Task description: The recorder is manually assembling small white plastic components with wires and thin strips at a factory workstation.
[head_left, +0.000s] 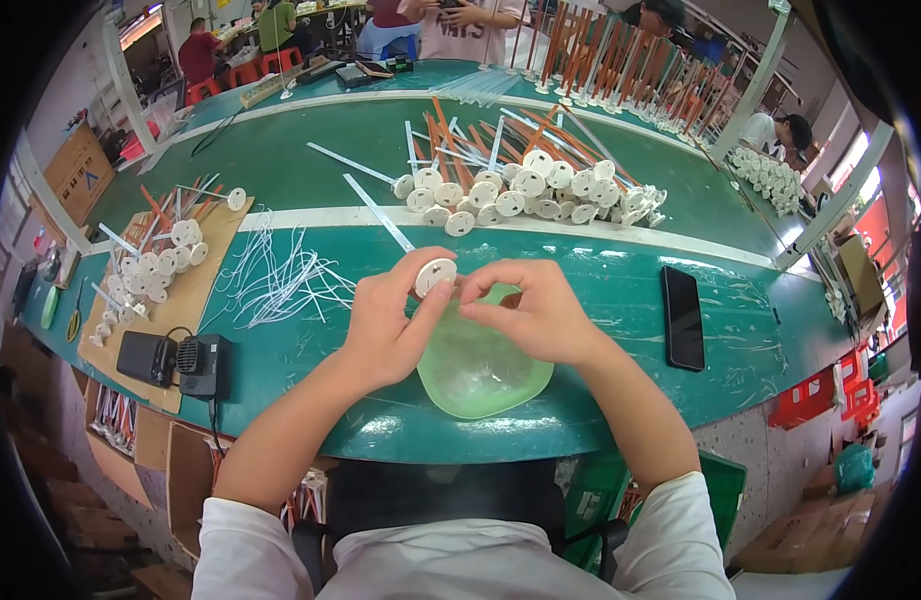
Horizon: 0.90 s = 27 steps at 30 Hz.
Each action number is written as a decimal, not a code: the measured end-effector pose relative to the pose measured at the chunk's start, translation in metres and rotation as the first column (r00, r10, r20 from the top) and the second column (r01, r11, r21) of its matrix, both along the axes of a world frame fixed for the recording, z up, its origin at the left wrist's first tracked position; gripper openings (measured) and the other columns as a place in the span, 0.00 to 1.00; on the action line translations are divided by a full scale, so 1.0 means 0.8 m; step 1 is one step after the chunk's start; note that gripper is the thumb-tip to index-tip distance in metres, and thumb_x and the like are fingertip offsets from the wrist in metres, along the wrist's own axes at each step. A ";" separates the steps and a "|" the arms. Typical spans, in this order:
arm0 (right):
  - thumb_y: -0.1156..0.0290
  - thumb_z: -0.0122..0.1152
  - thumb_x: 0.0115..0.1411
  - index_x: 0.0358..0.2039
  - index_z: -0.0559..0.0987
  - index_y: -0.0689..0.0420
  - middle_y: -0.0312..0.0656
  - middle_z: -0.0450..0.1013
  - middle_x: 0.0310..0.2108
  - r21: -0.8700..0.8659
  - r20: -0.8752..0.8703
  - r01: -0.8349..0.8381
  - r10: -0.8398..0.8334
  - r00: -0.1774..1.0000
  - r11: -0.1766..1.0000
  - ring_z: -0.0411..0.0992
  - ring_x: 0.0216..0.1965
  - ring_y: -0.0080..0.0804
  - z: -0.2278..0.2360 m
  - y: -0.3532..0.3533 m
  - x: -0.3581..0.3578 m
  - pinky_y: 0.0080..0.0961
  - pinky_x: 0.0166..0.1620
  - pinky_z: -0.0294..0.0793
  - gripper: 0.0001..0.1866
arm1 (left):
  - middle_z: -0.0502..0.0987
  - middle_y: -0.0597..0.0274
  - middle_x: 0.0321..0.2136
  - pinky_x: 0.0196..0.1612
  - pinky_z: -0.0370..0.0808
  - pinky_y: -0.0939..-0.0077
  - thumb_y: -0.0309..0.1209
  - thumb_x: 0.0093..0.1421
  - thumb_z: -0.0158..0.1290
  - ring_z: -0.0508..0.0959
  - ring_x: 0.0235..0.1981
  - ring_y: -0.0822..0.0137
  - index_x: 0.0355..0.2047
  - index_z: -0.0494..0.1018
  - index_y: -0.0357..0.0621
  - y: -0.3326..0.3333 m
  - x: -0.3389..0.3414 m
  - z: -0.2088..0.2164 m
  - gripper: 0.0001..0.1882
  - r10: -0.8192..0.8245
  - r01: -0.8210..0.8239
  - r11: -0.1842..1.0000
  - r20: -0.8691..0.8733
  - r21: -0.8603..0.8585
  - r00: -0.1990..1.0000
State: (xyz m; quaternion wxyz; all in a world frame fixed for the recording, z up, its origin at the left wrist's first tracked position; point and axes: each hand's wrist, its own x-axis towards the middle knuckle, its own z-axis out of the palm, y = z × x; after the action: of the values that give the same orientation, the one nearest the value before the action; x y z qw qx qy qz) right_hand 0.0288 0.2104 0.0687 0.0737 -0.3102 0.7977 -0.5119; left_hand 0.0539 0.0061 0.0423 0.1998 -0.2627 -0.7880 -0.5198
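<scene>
Between the thumb and fingers of my left hand (386, 325) is a round white disc (436, 277) with a small dark slot in its middle. A pale strip (379, 212) reaches up and to the left from behind it. Close by on the right, my right hand (529, 308) has thumb and forefinger pinched near the disc's edge; whatever is between the fingertips is too small to make out. Under both hands stands a light green plastic bowl (481, 385), partly covered by them.
A pile of white discs with strips (526, 185) lies beyond my hands. White ties (281, 275), a black fan-like device (203, 365) and cardboard with more discs (156, 270) are at left. A black phone (684, 318) lies right. Upright orange strips (621, 60) stand far back; people work there.
</scene>
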 end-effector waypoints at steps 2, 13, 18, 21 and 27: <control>0.74 0.67 0.60 0.33 0.83 0.63 0.39 0.80 0.32 -0.104 -0.229 0.112 -0.134 0.964 0.988 0.73 0.29 0.18 -0.009 0.002 -0.004 0.19 0.33 0.73 0.05 | 0.84 0.52 0.34 0.40 0.79 0.71 0.29 0.66 0.52 0.85 0.34 0.62 0.51 0.72 0.38 0.003 0.001 0.001 0.14 -0.011 0.011 1.000 -0.004 0.025 1.000; 0.75 0.68 0.60 0.36 0.84 0.63 0.39 0.81 0.31 -0.327 0.354 0.196 -0.073 0.932 0.924 0.75 0.30 0.18 -0.010 -0.009 0.005 0.17 0.29 0.72 0.06 | 0.83 0.61 0.34 0.42 0.77 0.79 0.19 0.56 0.62 0.82 0.38 0.74 0.45 0.75 0.38 -0.003 0.003 -0.001 0.16 -0.057 0.027 0.962 0.105 0.271 0.993; 0.74 0.67 0.61 0.37 0.83 0.63 0.39 0.81 0.32 -0.378 0.305 0.166 -0.047 0.951 0.911 0.77 0.31 0.21 -0.014 -0.017 0.008 0.19 0.32 0.75 0.07 | 0.82 0.61 0.34 0.43 0.76 0.79 0.18 0.57 0.62 0.81 0.38 0.75 0.44 0.75 0.38 -0.003 0.002 0.000 0.15 -0.048 0.009 0.953 0.121 0.304 0.992; 0.75 0.66 0.61 0.36 0.83 0.63 0.39 0.81 0.31 -0.309 0.053 0.218 -0.212 0.976 0.926 0.79 0.31 0.23 -0.012 -0.021 0.016 0.20 0.33 0.77 0.05 | 0.82 0.61 0.34 0.44 0.77 0.78 0.17 0.56 0.62 0.81 0.38 0.74 0.44 0.74 0.38 -0.004 0.003 0.003 0.16 -0.015 -0.022 0.958 0.125 0.285 0.992; 0.76 0.65 0.59 0.34 0.83 0.62 0.43 0.81 0.29 -0.181 -0.405 0.163 -0.225 0.886 0.970 0.80 0.29 0.28 -0.007 -0.012 0.019 0.22 0.30 0.79 0.04 | 0.82 0.61 0.34 0.44 0.77 0.79 0.17 0.56 0.62 0.81 0.38 0.75 0.44 0.75 0.38 0.001 0.003 0.006 0.16 -0.027 -0.012 0.954 0.125 0.299 0.992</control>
State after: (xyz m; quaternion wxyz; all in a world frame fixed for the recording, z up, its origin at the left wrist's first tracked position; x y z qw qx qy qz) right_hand 0.0438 0.2011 0.0630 -0.1747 -0.3366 0.7832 -0.4927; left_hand 0.0563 0.0067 0.0473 0.1845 -0.1988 -0.7105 -0.6494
